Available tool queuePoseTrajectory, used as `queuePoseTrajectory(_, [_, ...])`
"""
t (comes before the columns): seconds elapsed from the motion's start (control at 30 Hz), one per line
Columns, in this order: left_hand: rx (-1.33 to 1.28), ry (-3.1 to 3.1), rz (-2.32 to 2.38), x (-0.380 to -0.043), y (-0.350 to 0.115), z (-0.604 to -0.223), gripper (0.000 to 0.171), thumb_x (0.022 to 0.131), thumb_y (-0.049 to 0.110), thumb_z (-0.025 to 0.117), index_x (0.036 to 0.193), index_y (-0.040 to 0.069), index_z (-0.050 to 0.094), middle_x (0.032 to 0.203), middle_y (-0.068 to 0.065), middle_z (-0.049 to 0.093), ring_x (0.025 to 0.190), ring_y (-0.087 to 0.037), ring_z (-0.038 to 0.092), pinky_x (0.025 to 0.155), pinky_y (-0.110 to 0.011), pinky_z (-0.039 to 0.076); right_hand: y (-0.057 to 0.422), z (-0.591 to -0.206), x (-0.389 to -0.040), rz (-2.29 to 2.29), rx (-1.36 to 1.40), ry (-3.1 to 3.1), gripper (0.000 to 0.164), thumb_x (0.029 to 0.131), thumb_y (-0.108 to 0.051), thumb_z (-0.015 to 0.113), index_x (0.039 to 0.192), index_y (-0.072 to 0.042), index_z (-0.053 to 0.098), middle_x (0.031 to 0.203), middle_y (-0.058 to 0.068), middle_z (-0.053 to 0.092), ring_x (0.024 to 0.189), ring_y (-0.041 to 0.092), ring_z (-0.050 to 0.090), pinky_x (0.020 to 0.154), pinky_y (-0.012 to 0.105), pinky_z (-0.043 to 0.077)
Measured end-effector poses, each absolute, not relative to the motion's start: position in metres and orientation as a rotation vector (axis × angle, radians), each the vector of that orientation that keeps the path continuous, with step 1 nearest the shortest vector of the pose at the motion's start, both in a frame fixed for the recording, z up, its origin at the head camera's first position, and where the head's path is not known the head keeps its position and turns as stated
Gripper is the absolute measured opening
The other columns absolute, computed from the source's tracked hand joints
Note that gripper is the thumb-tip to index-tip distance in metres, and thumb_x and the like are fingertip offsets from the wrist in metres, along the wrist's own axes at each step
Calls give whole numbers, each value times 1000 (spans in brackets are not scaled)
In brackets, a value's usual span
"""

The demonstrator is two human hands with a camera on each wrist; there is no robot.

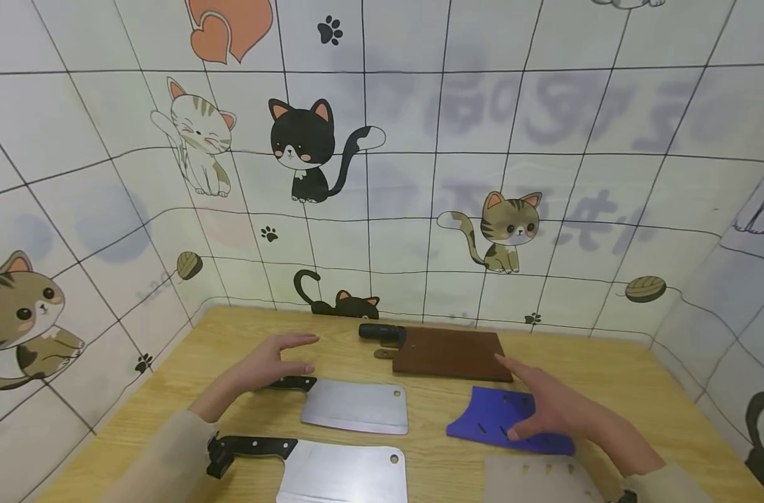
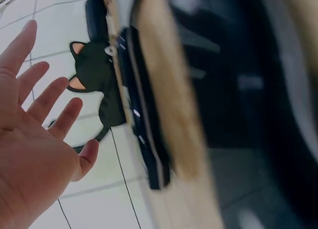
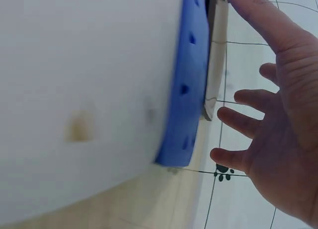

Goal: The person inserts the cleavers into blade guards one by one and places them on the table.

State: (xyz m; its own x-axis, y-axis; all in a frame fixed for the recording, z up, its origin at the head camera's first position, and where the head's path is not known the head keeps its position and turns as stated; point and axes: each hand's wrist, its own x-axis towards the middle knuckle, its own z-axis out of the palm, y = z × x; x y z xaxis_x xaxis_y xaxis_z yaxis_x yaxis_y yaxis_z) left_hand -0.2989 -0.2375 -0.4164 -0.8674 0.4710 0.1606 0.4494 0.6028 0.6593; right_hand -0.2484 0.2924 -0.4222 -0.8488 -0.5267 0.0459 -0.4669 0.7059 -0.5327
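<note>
My left hand (image 1: 262, 367) hovers with spread fingers over the black handle (image 1: 296, 382) of the farther cleaver (image 1: 356, 406), overlapping it in the head view. In the left wrist view the palm and fingers are bare of any object. A second cleaver (image 1: 347, 475) lies nearer, its blade cut off by the frame's bottom. My right hand (image 1: 554, 405), fingers apart, is over a flat blue slotted piece (image 1: 476, 419) and partly hides it. Nearer lies a pale grey slotted piece (image 1: 514, 478). The right wrist view shows the right hand holding nothing, beside the blue piece (image 3: 184, 105).
At the back of the wooden table (image 1: 432, 398) lies a flat brown rectangular piece (image 1: 451, 353) with a black handle (image 1: 380, 331) at its left end. Walls with printed cats (image 1: 303, 150) enclose the table behind and at both sides.
</note>
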Motion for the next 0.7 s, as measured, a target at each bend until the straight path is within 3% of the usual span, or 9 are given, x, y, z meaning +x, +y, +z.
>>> queuePoseTrajectory(0.2, [801, 2812, 1065, -290, -259, -423, 61, 91, 28, 80, 142, 2, 59, 147, -21, 53, 139, -48, 41, 109, -67, 31, 300, -434, -238, -791, -845, 2809, 123, 61, -47, 97, 156, 2, 35, 151, 34, 40, 134, 60, 37, 99, 75, 34])
queuePoseTrajectory(0.37, [758, 2810, 1067, -294, -269, -434, 61, 91, 28, 80, 141, 1, 60, 146, -23, 54, 138, -49, 41, 109, -66, 32, 306, -438, -237, -793, -849, 2787, 121, 62, -45, 97, 156, 1, 36, 150, 34, 43, 133, 60, 39, 99, 75, 34])
queuePoseTrajectory(0.53, [732, 2799, 1074, -295, -280, -445, 59, 86, 17, 83, 138, -3, 62, 139, -25, 59, 133, -50, 47, 107, -65, 35, 307, -440, -239, -716, -854, 2814, 116, 61, -42, 96, 155, 0, 40, 145, 26, 52, 128, 49, 48, 97, 64, 41])
queuePoseTrajectory(0.7, [660, 2767, 1115, -297, -283, -451, 56, 83, 7, 83, 134, -3, 65, 132, -19, 66, 133, -48, 48, 108, -64, 34, 308, -441, -237, -680, -788, 2818, 111, 62, -39, 96, 153, -3, 45, 143, 22, 54, 125, 44, 49, 94, 58, 43])
